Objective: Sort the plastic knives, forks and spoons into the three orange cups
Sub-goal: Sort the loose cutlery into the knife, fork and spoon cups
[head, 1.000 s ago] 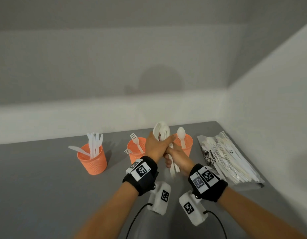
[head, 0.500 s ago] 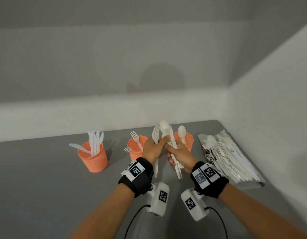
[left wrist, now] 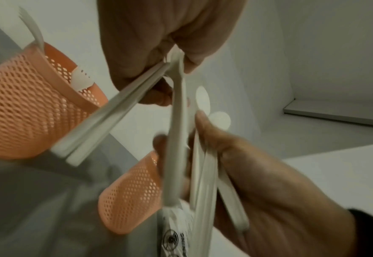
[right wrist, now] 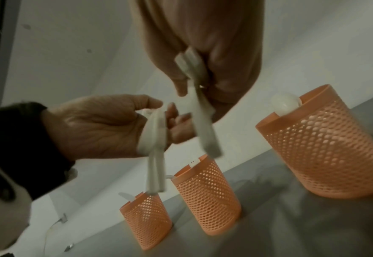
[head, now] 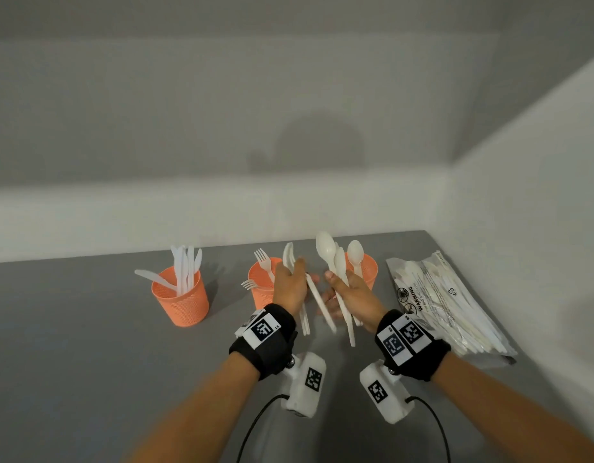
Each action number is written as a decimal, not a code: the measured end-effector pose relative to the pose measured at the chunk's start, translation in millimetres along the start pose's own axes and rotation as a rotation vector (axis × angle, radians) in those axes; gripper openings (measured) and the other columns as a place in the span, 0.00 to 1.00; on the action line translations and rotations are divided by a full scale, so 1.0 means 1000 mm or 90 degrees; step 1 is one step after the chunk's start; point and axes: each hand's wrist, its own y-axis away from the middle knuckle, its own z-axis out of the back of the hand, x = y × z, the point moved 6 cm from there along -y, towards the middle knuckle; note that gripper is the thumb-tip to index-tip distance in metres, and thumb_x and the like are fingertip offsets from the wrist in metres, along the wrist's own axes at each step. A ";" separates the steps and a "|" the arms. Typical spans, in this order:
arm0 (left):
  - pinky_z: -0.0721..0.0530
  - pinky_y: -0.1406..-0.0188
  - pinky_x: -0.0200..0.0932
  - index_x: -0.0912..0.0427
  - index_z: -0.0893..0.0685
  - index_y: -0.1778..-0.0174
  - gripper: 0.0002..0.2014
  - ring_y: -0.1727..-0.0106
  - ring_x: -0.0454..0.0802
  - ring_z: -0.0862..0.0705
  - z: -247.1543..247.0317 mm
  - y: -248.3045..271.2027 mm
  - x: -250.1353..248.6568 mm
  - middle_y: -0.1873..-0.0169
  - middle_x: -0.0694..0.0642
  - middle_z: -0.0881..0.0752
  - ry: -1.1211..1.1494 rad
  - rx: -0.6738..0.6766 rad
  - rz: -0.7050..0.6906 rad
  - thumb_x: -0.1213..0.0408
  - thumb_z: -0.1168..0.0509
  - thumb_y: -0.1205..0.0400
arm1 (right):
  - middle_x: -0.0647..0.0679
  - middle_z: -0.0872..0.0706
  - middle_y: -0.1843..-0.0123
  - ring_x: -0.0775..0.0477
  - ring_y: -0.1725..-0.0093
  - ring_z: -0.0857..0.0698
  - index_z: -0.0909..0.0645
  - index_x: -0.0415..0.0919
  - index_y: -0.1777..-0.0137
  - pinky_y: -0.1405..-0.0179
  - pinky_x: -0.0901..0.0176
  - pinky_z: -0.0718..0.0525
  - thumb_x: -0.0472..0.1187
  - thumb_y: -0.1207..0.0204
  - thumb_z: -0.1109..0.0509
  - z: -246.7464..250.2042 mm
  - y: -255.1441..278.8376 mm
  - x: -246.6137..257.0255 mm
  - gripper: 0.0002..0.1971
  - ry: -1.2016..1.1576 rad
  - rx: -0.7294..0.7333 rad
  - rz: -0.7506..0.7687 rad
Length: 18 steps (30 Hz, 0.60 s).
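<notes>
Three orange mesh cups stand in a row on the grey table: the left cup (head: 181, 297) holds knives, the middle cup (head: 259, 289) forks, the right cup (head: 367, 270) one spoon. In front of the middle cup my left hand (head: 294, 270) grips a few white forks (head: 288, 257) by their handles (left wrist: 106, 118). My right hand (head: 337, 279), in front of the right cup, grips several white spoons (head: 326, 248), handles (right wrist: 204, 125) hanging down. One more handle (head: 319, 305) slants between the hands; which hand holds it is unclear.
A clear plastic bag (head: 446, 305) of more white cutlery lies at the table's right, against the white side wall. A white back wall runs behind the cups. Cables trail from both wrist cameras toward me.
The hands held one bundle together; they have now drawn apart. The left carries the forks leftward toward the middle cup, and the right keeps the spoons.
</notes>
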 end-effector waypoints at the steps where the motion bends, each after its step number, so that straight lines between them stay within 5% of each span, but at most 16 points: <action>1: 0.23 0.72 0.39 0.67 0.29 0.45 0.10 0.71 0.49 0.20 0.006 -0.004 -0.002 0.71 0.57 0.19 0.013 -0.020 0.001 0.63 0.48 0.14 | 0.46 0.22 0.72 0.52 0.78 0.19 0.29 0.44 0.48 0.78 0.60 0.15 0.48 0.17 0.40 0.006 -0.005 -0.003 0.08 0.016 -0.031 -0.001; 3: 0.22 0.77 0.38 0.64 0.32 0.50 0.04 0.76 0.48 0.20 0.019 -0.013 -0.012 0.75 0.56 0.22 0.062 -0.043 -0.013 0.66 0.48 0.14 | 0.48 0.27 0.76 0.54 0.84 0.26 0.29 0.42 0.52 0.85 0.63 0.25 0.54 0.21 0.36 0.022 -0.014 -0.002 0.15 0.059 -0.101 0.051; 5: 0.24 0.79 0.39 0.59 0.31 0.56 0.04 0.83 0.44 0.25 0.035 -0.025 -0.033 0.77 0.55 0.27 0.105 -0.072 -0.062 0.68 0.46 0.15 | 0.48 0.28 0.77 0.48 0.81 0.28 0.28 0.42 0.61 0.81 0.62 0.29 0.59 0.29 0.30 0.039 -0.023 0.007 0.20 0.058 -0.167 0.098; 8: 0.25 0.77 0.38 0.54 0.29 0.62 0.08 0.83 0.40 0.28 0.059 -0.045 -0.071 0.80 0.50 0.26 0.113 -0.130 -0.167 0.64 0.40 0.16 | 0.43 0.22 0.73 0.47 0.72 0.22 0.24 0.38 0.66 0.70 0.56 0.24 0.47 0.26 0.27 0.066 -0.033 0.027 0.15 0.042 -0.273 0.141; 10: 0.25 0.76 0.35 0.52 0.28 0.64 0.10 0.82 0.39 0.28 0.070 -0.057 -0.090 0.85 0.45 0.25 0.126 -0.154 -0.209 0.61 0.40 0.16 | 0.47 0.24 0.77 0.54 0.76 0.23 0.27 0.39 0.72 0.72 0.62 0.25 0.45 0.24 0.29 0.080 -0.041 0.038 0.18 0.004 -0.332 0.175; 13: 0.25 0.74 0.34 0.51 0.28 0.62 0.09 0.80 0.38 0.28 0.074 -0.070 -0.098 0.78 0.47 0.26 0.109 -0.153 -0.248 0.60 0.41 0.16 | 0.56 0.26 0.86 0.62 0.84 0.27 0.30 0.44 0.76 0.78 0.69 0.27 0.48 0.22 0.31 0.089 -0.053 0.040 0.21 -0.042 -0.412 0.171; 18: 0.25 0.65 0.38 0.51 0.28 0.62 0.09 0.72 0.45 0.27 0.067 -0.077 -0.070 0.74 0.52 0.26 0.023 -0.139 -0.244 0.59 0.43 0.15 | 0.55 0.26 0.86 0.49 0.79 0.23 0.27 0.48 0.76 0.69 0.50 0.20 0.59 0.29 0.29 0.084 -0.066 0.020 0.21 -0.115 -0.456 0.121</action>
